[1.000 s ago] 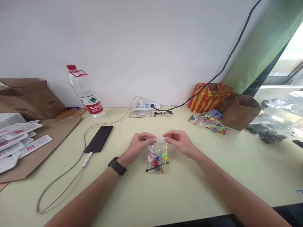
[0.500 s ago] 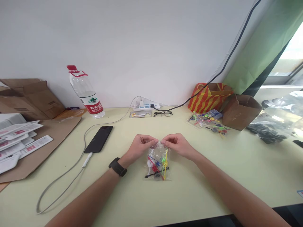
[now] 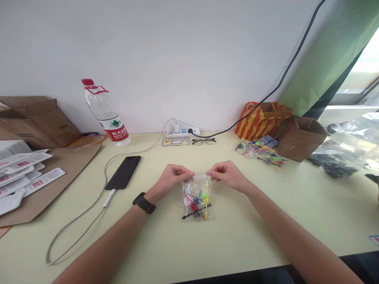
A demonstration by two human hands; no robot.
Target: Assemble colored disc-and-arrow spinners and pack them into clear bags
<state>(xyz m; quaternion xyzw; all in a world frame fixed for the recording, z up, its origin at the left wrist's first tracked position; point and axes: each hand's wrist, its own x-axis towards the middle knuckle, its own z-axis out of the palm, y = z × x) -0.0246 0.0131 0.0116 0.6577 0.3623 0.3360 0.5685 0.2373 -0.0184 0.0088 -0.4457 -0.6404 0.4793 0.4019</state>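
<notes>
A clear plastic bag (image 3: 199, 216) hangs between my hands over the middle of the table, its top edge pinched at both corners. Small plastic pieces (image 3: 194, 206) in red, yellow, white, blue, green and black show through it; some look like arrows. My left hand (image 3: 174, 176), below which a dark watch sits on the wrist, grips the bag's upper left corner between thumb and fingers. Pinching the upper right corner is my right hand (image 3: 227, 175). Whether the bag's mouth is sealed I cannot tell.
Left of my arm lies a phone (image 3: 123, 172) on a charging cable. Behind are a water bottle (image 3: 120, 132), a power strip (image 3: 182, 131) and glasses (image 3: 203, 141). Several similar filled bags (image 3: 260, 150) lie back right, beside a cardboard box (image 3: 302, 140) and a striped bag (image 3: 251, 122).
My hands have moved apart along the bag's top edge, which is now stretched wider between them. The bag has shifted slightly upward in view.
</notes>
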